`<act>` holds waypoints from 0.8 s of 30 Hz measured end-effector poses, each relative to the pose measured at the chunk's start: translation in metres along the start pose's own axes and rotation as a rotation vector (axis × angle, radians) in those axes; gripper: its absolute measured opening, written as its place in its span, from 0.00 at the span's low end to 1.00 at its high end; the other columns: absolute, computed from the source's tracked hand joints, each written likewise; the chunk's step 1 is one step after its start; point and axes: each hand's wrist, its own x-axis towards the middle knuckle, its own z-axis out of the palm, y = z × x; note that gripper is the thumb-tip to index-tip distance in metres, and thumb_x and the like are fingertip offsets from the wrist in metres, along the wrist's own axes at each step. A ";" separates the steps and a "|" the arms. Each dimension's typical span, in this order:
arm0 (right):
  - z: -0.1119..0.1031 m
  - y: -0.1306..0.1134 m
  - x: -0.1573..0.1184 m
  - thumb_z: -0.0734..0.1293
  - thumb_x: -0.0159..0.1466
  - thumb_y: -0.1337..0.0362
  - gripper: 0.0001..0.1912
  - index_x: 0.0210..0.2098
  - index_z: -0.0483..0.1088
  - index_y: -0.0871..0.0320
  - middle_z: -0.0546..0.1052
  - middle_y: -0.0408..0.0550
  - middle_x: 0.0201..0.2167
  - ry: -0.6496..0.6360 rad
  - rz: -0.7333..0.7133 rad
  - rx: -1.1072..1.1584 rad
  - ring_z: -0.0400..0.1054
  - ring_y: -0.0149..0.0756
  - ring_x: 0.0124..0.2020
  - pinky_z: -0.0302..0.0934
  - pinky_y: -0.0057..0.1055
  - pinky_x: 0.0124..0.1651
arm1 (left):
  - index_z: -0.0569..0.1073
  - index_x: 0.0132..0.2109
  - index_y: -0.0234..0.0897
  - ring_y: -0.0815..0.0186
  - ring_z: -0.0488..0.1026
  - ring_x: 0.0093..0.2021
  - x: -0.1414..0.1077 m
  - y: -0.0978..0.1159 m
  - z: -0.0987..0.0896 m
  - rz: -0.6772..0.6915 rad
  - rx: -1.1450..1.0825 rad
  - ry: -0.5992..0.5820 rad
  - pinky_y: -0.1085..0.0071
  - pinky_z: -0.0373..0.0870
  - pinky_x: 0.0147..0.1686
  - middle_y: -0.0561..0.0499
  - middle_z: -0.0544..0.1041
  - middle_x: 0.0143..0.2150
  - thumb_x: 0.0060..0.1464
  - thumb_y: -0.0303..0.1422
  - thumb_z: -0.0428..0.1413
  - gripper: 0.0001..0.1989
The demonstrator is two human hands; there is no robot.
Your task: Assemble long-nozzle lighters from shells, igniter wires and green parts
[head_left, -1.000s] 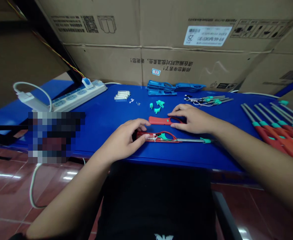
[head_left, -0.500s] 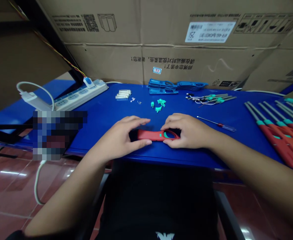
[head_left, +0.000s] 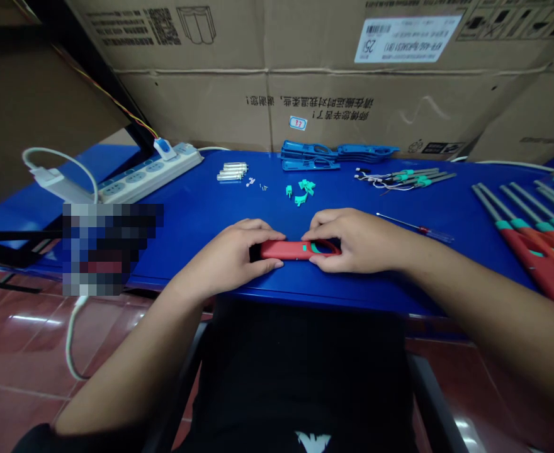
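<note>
A red utility lighter (head_left: 284,250) with a green trigger and a small green switch lies crosswise near the table's front edge. My left hand (head_left: 239,258) holds its solid left end between thumb and fingers. Around the trigger loop at the other end, my right hand (head_left: 352,242) is closed, hiding the lighter's tip. Just beyond my hands lie small green plastic parts (head_left: 306,187). A screwdriver (head_left: 418,228) rests to the right of my right hand.
Blue handle shells (head_left: 310,154) and silvery cylinders (head_left: 232,171) lie at the back. Wired metal tubes (head_left: 409,178) are behind the screwdriver. Several assembled red lighters (head_left: 532,248) fill the right side. A power strip (head_left: 149,173) stands left, before a cardboard wall (head_left: 211,107).
My left thumb and fingers have closed onto the lighter's left end; they were spread apart around it before. My right hand keeps its grip. The camera view has shifted slightly.
</note>
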 end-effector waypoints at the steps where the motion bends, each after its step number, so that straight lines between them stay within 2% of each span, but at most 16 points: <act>1: -0.002 0.000 0.001 0.69 0.62 0.60 0.16 0.47 0.79 0.59 0.78 0.51 0.40 -0.032 -0.011 -0.014 0.71 0.38 0.38 0.64 0.34 0.42 | 0.75 0.56 0.39 0.61 0.73 0.50 0.000 0.000 0.000 0.003 -0.003 -0.004 0.65 0.69 0.53 0.48 0.76 0.50 0.58 0.38 0.61 0.20; 4: -0.008 -0.002 0.004 0.68 0.62 0.60 0.15 0.45 0.80 0.59 0.77 0.50 0.37 -0.097 -0.031 -0.056 0.70 0.38 0.35 0.62 0.34 0.39 | 0.75 0.56 0.40 0.61 0.73 0.49 0.001 0.000 0.000 0.001 -0.013 -0.015 0.65 0.69 0.52 0.49 0.76 0.50 0.58 0.38 0.61 0.19; 8: -0.010 -0.003 0.005 0.68 0.62 0.61 0.14 0.44 0.80 0.60 0.77 0.50 0.37 -0.094 -0.046 -0.074 0.70 0.38 0.36 0.61 0.34 0.39 | 0.74 0.57 0.42 0.61 0.73 0.49 0.001 0.001 0.000 -0.005 -0.010 -0.001 0.65 0.69 0.51 0.49 0.76 0.50 0.57 0.37 0.62 0.21; 14: -0.008 -0.002 0.004 0.67 0.63 0.59 0.17 0.47 0.79 0.60 0.77 0.52 0.39 -0.098 -0.042 -0.098 0.71 0.39 0.37 0.62 0.34 0.40 | 0.74 0.58 0.42 0.61 0.73 0.49 0.001 0.002 0.000 -0.019 -0.013 0.015 0.65 0.69 0.50 0.50 0.76 0.50 0.57 0.37 0.62 0.22; 18: -0.006 -0.001 0.002 0.68 0.63 0.57 0.18 0.48 0.79 0.59 0.77 0.52 0.40 -0.094 -0.036 -0.122 0.71 0.40 0.38 0.62 0.35 0.40 | 0.75 0.56 0.40 0.62 0.73 0.48 0.001 0.002 0.000 -0.012 -0.032 0.016 0.66 0.69 0.50 0.49 0.76 0.49 0.57 0.36 0.62 0.20; 24: -0.008 -0.008 0.003 0.68 0.64 0.58 0.15 0.46 0.80 0.57 0.77 0.50 0.39 -0.119 -0.005 -0.115 0.71 0.39 0.37 0.63 0.34 0.39 | 0.76 0.55 0.39 0.60 0.73 0.49 0.003 0.009 0.000 0.018 -0.043 0.011 0.64 0.70 0.51 0.48 0.75 0.48 0.58 0.35 0.61 0.18</act>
